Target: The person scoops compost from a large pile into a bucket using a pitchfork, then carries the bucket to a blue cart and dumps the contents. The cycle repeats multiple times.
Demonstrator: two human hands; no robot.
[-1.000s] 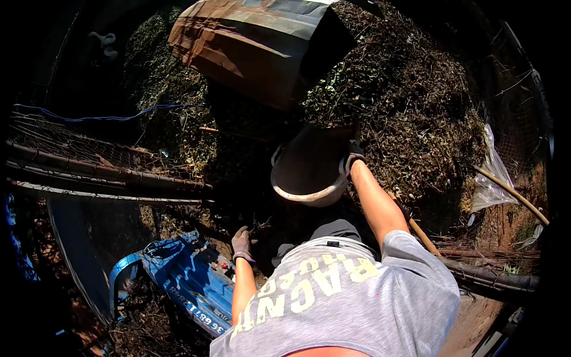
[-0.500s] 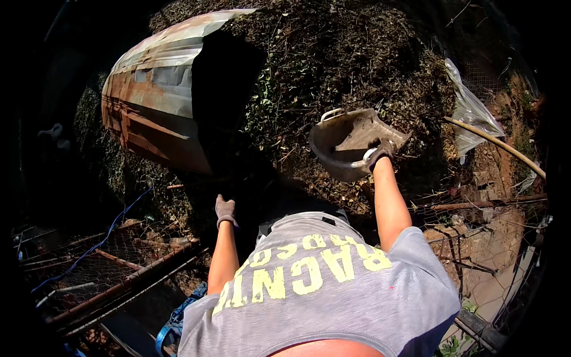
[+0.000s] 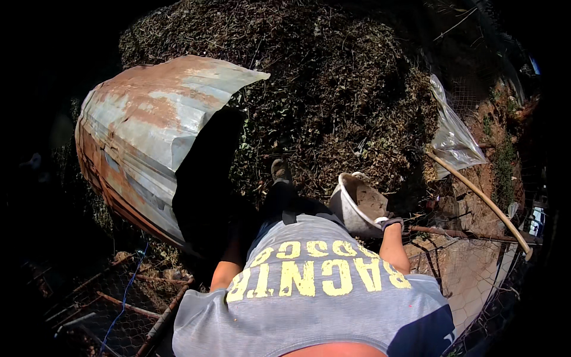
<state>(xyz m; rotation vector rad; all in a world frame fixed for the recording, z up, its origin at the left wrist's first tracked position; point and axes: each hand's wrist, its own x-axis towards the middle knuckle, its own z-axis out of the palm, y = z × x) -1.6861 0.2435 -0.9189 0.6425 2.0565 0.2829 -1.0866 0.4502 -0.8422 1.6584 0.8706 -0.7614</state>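
My right hand [image 3: 391,223], in a glove, holds a dirty whitish tub [image 3: 351,208] by the handle at its rim. The tub hangs close to my right leg, tilted so that its soiled inside shows. Only part of the glove is visible beside the rim. On my left, the bare forearm [image 3: 226,272] reaches forward into deep shadow, where the hand and its fingers are lost. Close to that side lies a rusty corrugated metal sheet [image 3: 143,119], bent and arched over the dark area.
Dry leaves and stems [image 3: 333,107] form a wide heap ahead, with my shoe [image 3: 281,171] on its near part. To the right are clear plastic sheeting [image 3: 455,134], a curved wooden pole [image 3: 482,193] and wire mesh [image 3: 488,297]. Rusty bars [image 3: 163,315] and a blue cord [image 3: 126,297] lie left.
The tub has come back toward my body in my right hand and tipped more upright. My left hand has slipped into shadow. A shoe now shows ahead, and the metal sheet appears lower in view.
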